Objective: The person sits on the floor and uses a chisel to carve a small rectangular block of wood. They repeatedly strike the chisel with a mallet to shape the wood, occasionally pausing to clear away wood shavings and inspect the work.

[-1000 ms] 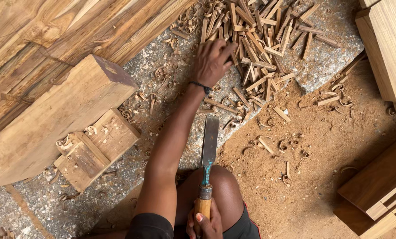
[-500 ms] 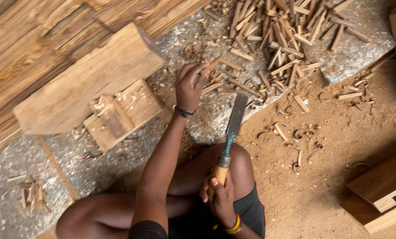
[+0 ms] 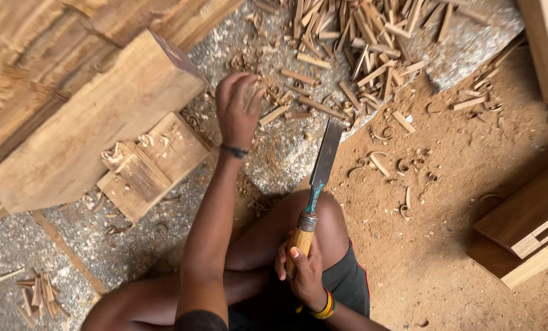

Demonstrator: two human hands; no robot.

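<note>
Sitting on the floor, the person grips a chisel (image 3: 315, 184) upright in the right hand (image 3: 301, 270), fingers closed round its handle. Left hand (image 3: 237, 113) pinches a wood sliver (image 3: 254, 92) beside the notched block (image 3: 154, 162).

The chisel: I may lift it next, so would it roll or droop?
The chisel probably stays rigid, given its flat steel blade. Its round wooden handle might roll somewhat, though the wide blade should check that. It looks blade-heavy, so it may tip forward.
</note>
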